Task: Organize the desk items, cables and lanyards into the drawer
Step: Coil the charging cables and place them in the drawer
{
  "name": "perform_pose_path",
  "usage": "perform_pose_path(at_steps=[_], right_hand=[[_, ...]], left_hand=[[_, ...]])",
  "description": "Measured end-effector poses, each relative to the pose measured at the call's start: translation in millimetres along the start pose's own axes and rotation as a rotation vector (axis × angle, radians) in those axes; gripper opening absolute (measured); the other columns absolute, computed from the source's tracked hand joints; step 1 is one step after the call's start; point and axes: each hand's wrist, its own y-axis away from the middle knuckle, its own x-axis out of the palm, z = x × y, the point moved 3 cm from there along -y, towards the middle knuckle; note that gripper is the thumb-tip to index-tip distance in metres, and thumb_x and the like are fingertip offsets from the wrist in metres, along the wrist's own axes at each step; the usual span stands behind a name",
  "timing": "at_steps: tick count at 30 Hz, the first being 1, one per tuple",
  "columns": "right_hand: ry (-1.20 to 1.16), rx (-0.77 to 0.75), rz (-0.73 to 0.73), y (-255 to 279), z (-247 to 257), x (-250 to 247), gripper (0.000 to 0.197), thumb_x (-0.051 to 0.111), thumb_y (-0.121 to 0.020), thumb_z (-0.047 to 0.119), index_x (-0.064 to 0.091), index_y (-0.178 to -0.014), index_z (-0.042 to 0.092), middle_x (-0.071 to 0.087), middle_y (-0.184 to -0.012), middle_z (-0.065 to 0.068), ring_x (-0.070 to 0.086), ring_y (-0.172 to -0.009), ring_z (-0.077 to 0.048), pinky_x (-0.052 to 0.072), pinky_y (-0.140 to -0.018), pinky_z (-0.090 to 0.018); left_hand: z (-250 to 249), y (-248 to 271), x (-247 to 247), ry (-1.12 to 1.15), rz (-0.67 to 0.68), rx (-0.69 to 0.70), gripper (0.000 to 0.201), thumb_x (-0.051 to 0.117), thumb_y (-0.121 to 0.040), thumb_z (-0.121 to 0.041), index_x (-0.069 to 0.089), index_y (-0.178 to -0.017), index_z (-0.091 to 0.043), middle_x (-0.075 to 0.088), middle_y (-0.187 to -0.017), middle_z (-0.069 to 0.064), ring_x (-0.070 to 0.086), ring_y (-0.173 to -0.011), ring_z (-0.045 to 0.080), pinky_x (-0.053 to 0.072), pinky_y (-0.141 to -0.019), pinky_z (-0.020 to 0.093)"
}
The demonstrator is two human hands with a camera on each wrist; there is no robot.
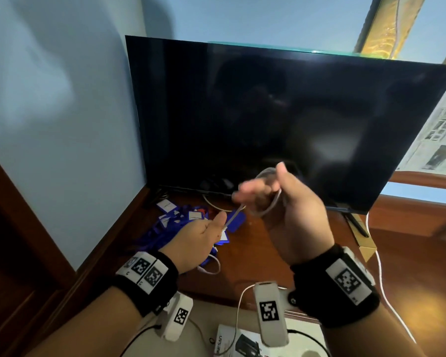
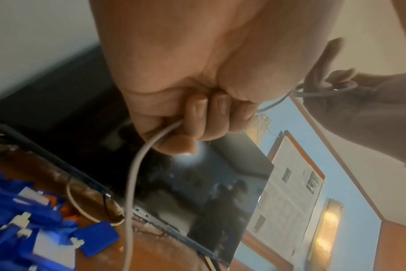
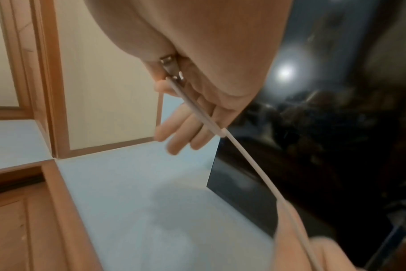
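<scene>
Head: cable [image 1: 267,199] prob. looped round right hand [image 1: 291,210] fingers [image 1: 250,188].

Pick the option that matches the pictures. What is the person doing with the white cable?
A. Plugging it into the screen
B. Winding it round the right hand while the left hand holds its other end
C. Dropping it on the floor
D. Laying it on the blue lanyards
B: the cable loops round the right hand, and the left hand grips its free run.
</scene>
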Motion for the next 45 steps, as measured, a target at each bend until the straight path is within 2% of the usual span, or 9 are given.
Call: perform_pose_path(at_steps=[6,11,16,20,26,31,36,40,45], right_hand=[[0.263,-0.159,-0.140,-13,3,-27,0.033,0.041,-0.110,0.024,0.053,-0.081,0.014,0.070,-0.129,-0.013,0.063,-0.125,-0.013,0.038,-0.118,-0.048],[0.877,-0.147,-0.130,-12,-18,-34,0.029,0.050,-0.107,0.027,0.058,-0.089,0.006,0.068,-0.118,0.019,0.060,-0.119,0.007,0.046,-0.090,-0.013],[0.905,0.008,0.041,-3,-50,-25,0.035,0.043,-0.110,0.028,0.054,-0.088,0.004,0.067,-0.063,0.003,0.063,-0.061,-0.013,0.050,-0.064,-0.031],[0.699,0.088,0.046,5,-57,-20,0.050,0.036,-0.111,0.038,0.061,-0.085,0.004,0.054,-0.051,-0.010,0.046,-0.042,-0.020,0.039,-0.050,-0.030],[0.468,0.033,0.092,6,-43,-2,0.045,0.042,-0.106,0.042,0.053,-0.078,0.010,0.045,-0.044,-0.008,0.037,-0.043,-0.024,0.043,-0.062,-0.039],[0.193,-0.052,0.052,7,-14,11,0.038,0.032,-0.111,0.027,0.043,-0.079,0.010,0.070,-0.074,-0.029,0.068,-0.064,-0.034,0.054,-0.063,-0.030],[-0.017,-0.173,-0.037,-5,9,3,0.037,0.032,-0.112,0.024,0.044,-0.080,0.010,0.071,-0.114,-0.032,0.069,-0.116,-0.037,0.049,-0.109,-0.043],[0.305,-0.242,-0.136,-12,6,-20,0.033,0.035,-0.112,0.025,0.050,-0.087,0.010,0.072,-0.126,-0.011,0.063,-0.127,-0.016,0.042,-0.113,-0.033],[0.961,-0.268,-0.101,-17,-15,-37,0.026,0.043,-0.110,0.025,0.051,-0.090,0.011,0.065,-0.105,0.023,0.059,-0.104,0.014,0.045,-0.085,-0.009]], left_hand=[[-16,25,6,-0.099,0.118,0.047,0.057,0.031,-0.107,-0.057,0.040,-0.064,-0.020,0.032,-0.059,0.000,0.033,-0.058,0.023,0.035,-0.060,0.035],[-64,36,-16,-0.234,0.031,0.278,0.054,0.030,-0.108,-0.056,0.055,-0.070,-0.026,0.052,-0.060,0.002,0.053,-0.057,0.014,0.046,-0.062,0.034],[-99,22,-41,-0.357,-0.161,0.468,0.049,0.040,-0.110,-0.044,0.060,-0.070,-0.024,0.054,-0.055,-0.005,0.055,-0.053,0.013,0.038,-0.055,0.019],[-96,1,-57,-0.349,-0.276,0.396,0.058,0.039,-0.108,-0.049,0.052,-0.065,-0.013,0.052,-0.056,0.004,0.051,-0.053,0.016,0.044,-0.059,0.034],[-52,-19,-42,-0.168,-0.174,0.112,0.057,0.037,-0.106,-0.059,0.046,-0.066,-0.020,0.042,-0.059,-0.001,0.042,-0.052,0.013,0.040,-0.060,0.041],[-16,-13,-9,0.073,-0.031,-0.042,0.055,0.046,-0.084,-0.076,0.044,-0.059,-0.026,0.034,-0.061,0.002,0.031,-0.059,0.024,0.030,-0.060,0.045],[-3,8,18,0.061,0.115,-0.074,0.060,0.035,-0.106,-0.061,0.033,-0.057,-0.026,0.027,-0.058,-0.002,0.026,-0.058,0.028,0.034,-0.063,0.044],[-18,26,21,0.002,0.160,-0.025,0.061,0.032,-0.107,-0.060,0.039,-0.058,-0.024,0.032,-0.058,-0.002,0.031,-0.055,0.021,0.036,-0.062,0.043],[-69,46,6,-0.244,0.184,0.146,0.047,0.042,-0.107,-0.054,0.054,-0.077,-0.020,0.055,-0.069,0.003,0.053,-0.063,0.017,0.048,-0.068,0.046]])
